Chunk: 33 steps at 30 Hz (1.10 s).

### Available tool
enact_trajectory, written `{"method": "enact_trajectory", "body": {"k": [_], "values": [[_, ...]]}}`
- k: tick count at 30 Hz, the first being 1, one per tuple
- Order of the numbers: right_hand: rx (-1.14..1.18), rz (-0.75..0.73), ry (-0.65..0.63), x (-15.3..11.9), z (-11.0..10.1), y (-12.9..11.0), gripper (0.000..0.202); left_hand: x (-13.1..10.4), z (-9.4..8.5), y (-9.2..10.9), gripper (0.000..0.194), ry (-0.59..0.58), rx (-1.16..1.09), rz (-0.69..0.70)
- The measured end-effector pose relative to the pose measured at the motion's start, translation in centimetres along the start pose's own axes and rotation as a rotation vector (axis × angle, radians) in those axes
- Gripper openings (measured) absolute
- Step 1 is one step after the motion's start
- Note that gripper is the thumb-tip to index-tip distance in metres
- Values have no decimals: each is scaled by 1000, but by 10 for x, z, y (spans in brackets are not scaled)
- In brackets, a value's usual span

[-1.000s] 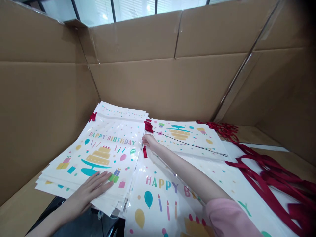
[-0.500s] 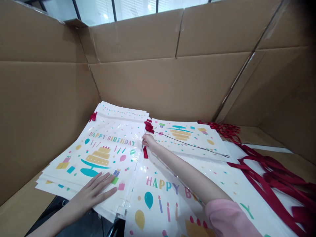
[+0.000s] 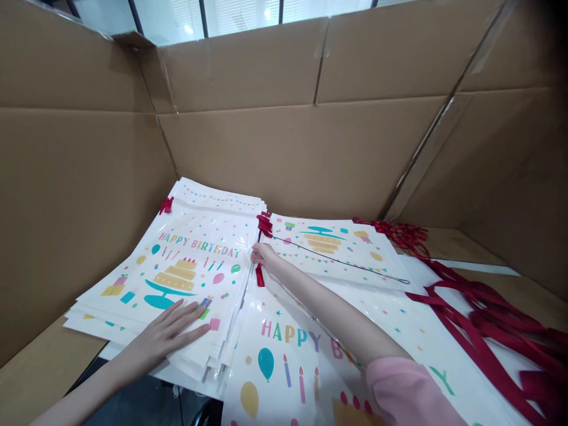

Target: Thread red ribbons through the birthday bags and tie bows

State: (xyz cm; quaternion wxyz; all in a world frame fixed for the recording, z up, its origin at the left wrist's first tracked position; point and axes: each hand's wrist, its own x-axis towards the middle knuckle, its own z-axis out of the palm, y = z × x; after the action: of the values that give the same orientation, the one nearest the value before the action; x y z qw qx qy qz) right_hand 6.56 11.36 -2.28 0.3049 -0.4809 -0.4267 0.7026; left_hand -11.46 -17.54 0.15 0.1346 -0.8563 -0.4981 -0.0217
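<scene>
A stack of white printed birthday bags (image 3: 195, 222) lies on the left, with short red ribbon tabs at its left edge. My left hand (image 3: 171, 334) rests flat on its lower part, fingers spread. At the stack's right edge my right hand (image 3: 265, 255) is closed with fingers curled; what it pinches is hidden. Small red ribbon pieces (image 3: 265, 225) sit just beyond that hand, and a red ribbon end (image 3: 260, 276) shows just below it. Under my right forearm spreads a second pile of the same printed bags (image 3: 306, 284).
A thin dark wire (image 3: 337, 260) with a looped end lies across the right pile. Long red ribbons (image 3: 483, 307) trail over the right side, and a tangle of thinner ones (image 3: 402, 235) lies behind. Tall cardboard walls (image 3: 275, 148) enclose the back and sides.
Below the left stack, more of a lower white sheet now shows along the front edge. Both hands stay in nearly the same places; the view has shifted slightly.
</scene>
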Motion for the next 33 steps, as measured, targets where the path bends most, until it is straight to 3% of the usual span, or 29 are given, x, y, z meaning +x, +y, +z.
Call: {"method": "enact_trajectory", "body": {"k": [4,12,14,16,19,23,27,31,33], "values": [[5,14,-6,0,0,2,8,0,8,-6,81,16,7,36],[-57,23,-12,-4,-1,0,19,-8,34,-12,57,216,-144,11],[-70,13,-16,-7,-3,0,17,-7,31,-11,54,167,-210,-8],[-82,-6,-26,-11,-4,-1,16,-4,24,-8,55,44,-258,-12],[-105,-38,-58,-21,-5,-1,20,0,11,-4,78,-127,-280,-24],[-150,-94,-90,-44,-11,-6,30,1,2,0,80,-159,-326,-37],[-254,-196,-127,-73,-33,-6,31,4,0,-1,65,-140,-312,-40],[-786,-519,-211,-100,-76,12,41,20,1,-1,59,-132,-262,-51],[-1010,-572,-226,-111,-98,23,49,34,4,0,57,-134,-239,-62]]}}
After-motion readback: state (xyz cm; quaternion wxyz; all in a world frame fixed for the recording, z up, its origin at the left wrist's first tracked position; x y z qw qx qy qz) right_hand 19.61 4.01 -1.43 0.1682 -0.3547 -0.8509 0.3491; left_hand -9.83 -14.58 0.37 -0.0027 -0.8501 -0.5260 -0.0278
